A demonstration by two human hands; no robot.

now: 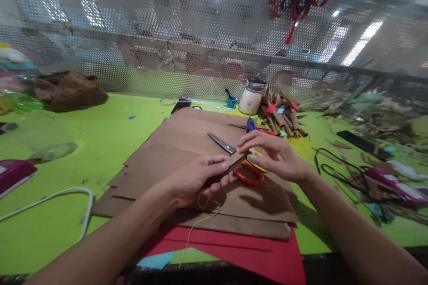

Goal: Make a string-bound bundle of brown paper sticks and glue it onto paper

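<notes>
A narrow folded piece of brown paper (236, 160) is held over the stack by my left hand (197, 176), its thumb on top and fingers curled beneath. My right hand (276, 153) is at the paper's far end, fingertips and thumb closing around that end. A thin yellow string (203, 218) hangs below my left hand and trails toward the front edge. Scissors (222, 143) with red and yellow handles lie under and behind the held piece, partly hidden by it and my right hand. Beneath everything is a stack of brown paper sheets (150, 169).
Red paper (267, 258) lies under the stack. A blue glue gun (251, 124), a white jar (250, 98) and brown paper rolls with red stars (281, 116) are at the back. A brown bag (70, 91) and white cable (88, 200) are left; a black cable (323, 167) and scraps are right.
</notes>
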